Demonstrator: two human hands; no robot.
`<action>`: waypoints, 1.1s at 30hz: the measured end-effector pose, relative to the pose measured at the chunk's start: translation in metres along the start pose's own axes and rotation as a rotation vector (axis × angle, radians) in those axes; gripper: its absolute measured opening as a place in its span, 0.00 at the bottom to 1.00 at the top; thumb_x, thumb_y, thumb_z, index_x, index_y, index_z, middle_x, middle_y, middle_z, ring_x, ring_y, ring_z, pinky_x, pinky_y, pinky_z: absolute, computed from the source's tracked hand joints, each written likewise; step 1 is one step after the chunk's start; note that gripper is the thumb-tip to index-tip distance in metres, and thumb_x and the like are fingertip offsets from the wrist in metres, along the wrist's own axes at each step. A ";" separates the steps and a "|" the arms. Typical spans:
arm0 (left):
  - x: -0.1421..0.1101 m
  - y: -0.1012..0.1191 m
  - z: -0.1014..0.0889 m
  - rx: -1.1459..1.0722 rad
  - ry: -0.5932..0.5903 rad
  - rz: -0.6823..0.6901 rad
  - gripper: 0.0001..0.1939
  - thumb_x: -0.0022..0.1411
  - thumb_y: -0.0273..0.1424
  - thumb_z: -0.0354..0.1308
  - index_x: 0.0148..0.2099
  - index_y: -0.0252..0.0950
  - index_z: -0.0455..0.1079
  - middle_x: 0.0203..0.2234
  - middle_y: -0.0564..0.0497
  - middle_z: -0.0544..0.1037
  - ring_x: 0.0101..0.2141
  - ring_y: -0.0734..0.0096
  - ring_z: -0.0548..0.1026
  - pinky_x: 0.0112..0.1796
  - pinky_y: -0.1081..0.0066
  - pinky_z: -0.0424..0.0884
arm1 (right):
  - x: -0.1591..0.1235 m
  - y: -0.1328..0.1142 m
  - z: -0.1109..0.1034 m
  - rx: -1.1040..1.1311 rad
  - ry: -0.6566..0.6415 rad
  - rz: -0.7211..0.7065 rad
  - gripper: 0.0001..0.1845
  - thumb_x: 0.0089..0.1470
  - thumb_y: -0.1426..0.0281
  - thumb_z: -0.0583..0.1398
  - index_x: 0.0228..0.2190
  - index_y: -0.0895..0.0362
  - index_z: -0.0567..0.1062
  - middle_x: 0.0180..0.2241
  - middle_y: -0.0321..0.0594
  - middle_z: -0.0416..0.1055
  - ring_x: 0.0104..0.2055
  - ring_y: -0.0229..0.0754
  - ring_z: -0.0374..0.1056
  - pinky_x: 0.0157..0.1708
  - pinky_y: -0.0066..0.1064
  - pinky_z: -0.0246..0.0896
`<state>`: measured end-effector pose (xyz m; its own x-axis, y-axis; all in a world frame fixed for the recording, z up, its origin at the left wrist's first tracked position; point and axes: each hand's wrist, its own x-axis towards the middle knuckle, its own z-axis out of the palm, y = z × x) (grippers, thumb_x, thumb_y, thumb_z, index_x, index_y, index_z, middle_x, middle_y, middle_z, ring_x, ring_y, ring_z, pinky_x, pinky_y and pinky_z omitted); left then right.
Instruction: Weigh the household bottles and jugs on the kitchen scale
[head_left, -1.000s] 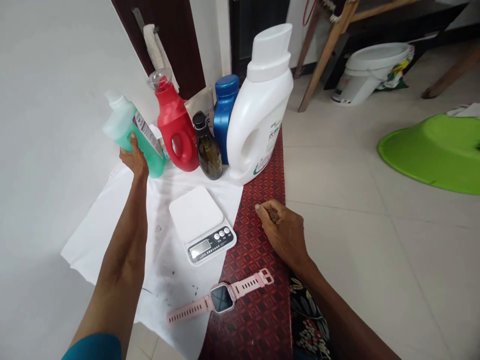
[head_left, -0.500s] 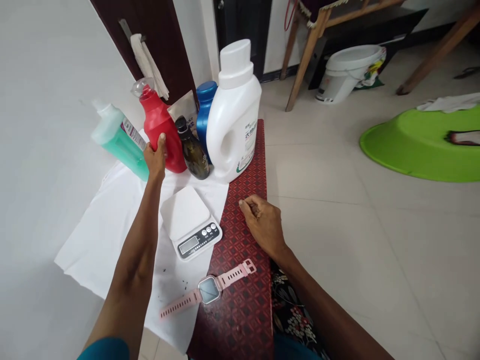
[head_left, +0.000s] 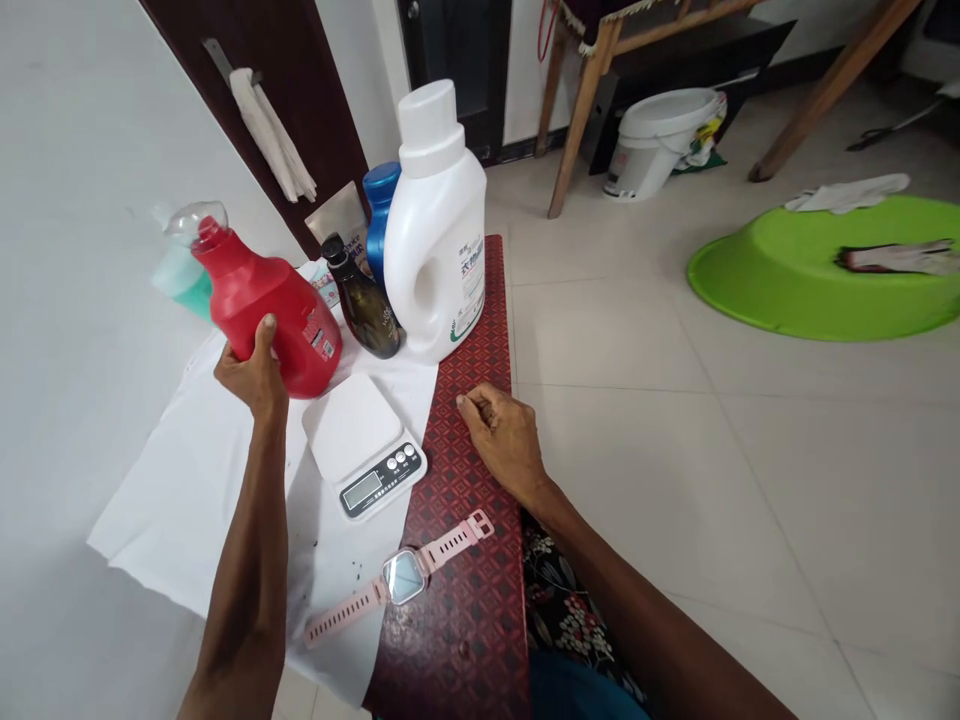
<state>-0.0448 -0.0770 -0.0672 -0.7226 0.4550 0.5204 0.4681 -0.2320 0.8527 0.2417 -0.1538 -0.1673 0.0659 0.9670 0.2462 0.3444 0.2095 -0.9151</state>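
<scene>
My left hand (head_left: 256, 372) is closed round a red plastic bottle (head_left: 274, 315) with a clear cap, tilted to the left. Just in front of the bottle's base is a white kitchen scale (head_left: 356, 425) on a white cloth (head_left: 180, 470). My right hand (head_left: 501, 436) rests at the right edge of the red patterned table (head_left: 457, 590), fingers curled in and nothing visible in them. Nearer to me, a smartwatch with a pink strap (head_left: 403, 577) lies across cloth and table.
Behind the scale stand a white detergent jug (head_left: 442, 240), a dark pump bottle (head_left: 364, 305), a blue bottle (head_left: 380, 205) and a pouch (head_left: 341, 220). A green bottle (head_left: 176, 270) is partly hidden by the red one. On the floor are a white bucket (head_left: 652, 150) and a green basin (head_left: 787, 270).
My left hand has drawn the red bottle out of the row, nearer to me and the scale, and tipped it further left. My right hand keeps its curled pose. The view has shifted slightly.
</scene>
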 end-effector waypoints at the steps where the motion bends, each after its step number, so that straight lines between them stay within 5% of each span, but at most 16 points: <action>1: -0.001 0.003 -0.009 0.008 0.014 0.025 0.24 0.50 0.48 0.72 0.25 0.39 0.63 0.17 0.58 0.62 0.21 0.74 0.61 0.24 0.69 0.60 | 0.000 0.000 0.000 -0.002 -0.003 0.000 0.17 0.64 0.60 0.57 0.24 0.51 0.66 0.22 0.33 0.68 0.25 0.40 0.60 0.31 0.34 0.54; 9: -0.003 0.050 -0.075 -0.071 0.127 0.174 0.20 0.43 0.38 0.73 0.21 0.38 0.63 0.17 0.58 0.61 0.19 0.76 0.59 0.20 0.68 0.57 | 0.000 -0.001 0.001 -0.013 -0.006 -0.002 0.18 0.63 0.59 0.57 0.23 0.50 0.65 0.19 0.32 0.64 0.24 0.40 0.59 0.30 0.35 0.53; 14: -0.026 0.077 -0.103 -0.106 0.077 0.045 0.17 0.43 0.42 0.69 0.21 0.40 0.64 0.13 0.60 0.54 0.17 0.77 0.53 0.18 0.69 0.53 | -0.001 -0.002 0.001 -0.020 0.009 -0.003 0.17 0.62 0.59 0.58 0.23 0.51 0.66 0.19 0.32 0.64 0.23 0.40 0.59 0.30 0.34 0.53; 22: -0.074 0.078 -0.103 -0.139 -0.075 -0.123 0.20 0.43 0.43 0.71 0.22 0.40 0.62 0.14 0.61 0.57 0.16 0.79 0.57 0.19 0.71 0.58 | -0.002 -0.002 0.003 -0.019 0.019 -0.012 0.17 0.62 0.60 0.58 0.23 0.51 0.66 0.19 0.32 0.64 0.23 0.39 0.60 0.31 0.34 0.54; 33: -0.079 0.059 -0.105 -0.047 -0.146 -0.049 0.24 0.51 0.49 0.70 0.26 0.40 0.61 0.16 0.61 0.59 0.17 0.77 0.59 0.22 0.69 0.62 | -0.002 -0.004 0.002 -0.041 0.015 0.000 0.18 0.62 0.59 0.58 0.22 0.51 0.66 0.19 0.32 0.64 0.22 0.38 0.58 0.31 0.34 0.55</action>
<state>-0.0134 -0.2165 -0.0533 -0.6607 0.5858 0.4693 0.4078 -0.2449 0.8796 0.2388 -0.1566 -0.1649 0.0802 0.9646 0.2514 0.3825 0.2031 -0.9013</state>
